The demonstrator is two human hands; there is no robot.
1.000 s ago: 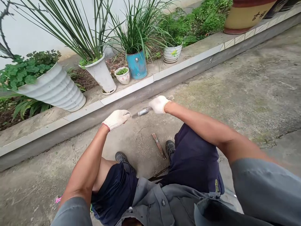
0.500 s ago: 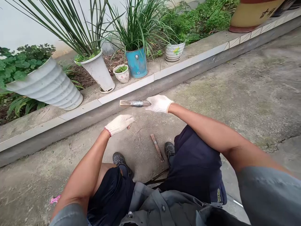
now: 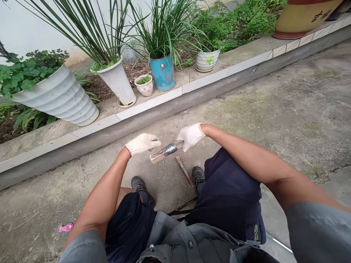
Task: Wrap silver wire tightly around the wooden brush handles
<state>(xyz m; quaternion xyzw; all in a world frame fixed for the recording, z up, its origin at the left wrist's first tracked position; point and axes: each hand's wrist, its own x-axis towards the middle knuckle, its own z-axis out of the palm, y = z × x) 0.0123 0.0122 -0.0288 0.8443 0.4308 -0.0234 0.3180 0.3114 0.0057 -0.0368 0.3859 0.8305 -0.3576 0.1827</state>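
In front of the blue pot (image 3: 162, 73), the wire-wound wooden stick (image 3: 168, 149), gripped at one end by the right hand (image 3: 191, 136), has swung its free end away from that pot, suggesting rotation past the half-curled left hand (image 3: 143, 143) (any hold there: cannot tell).
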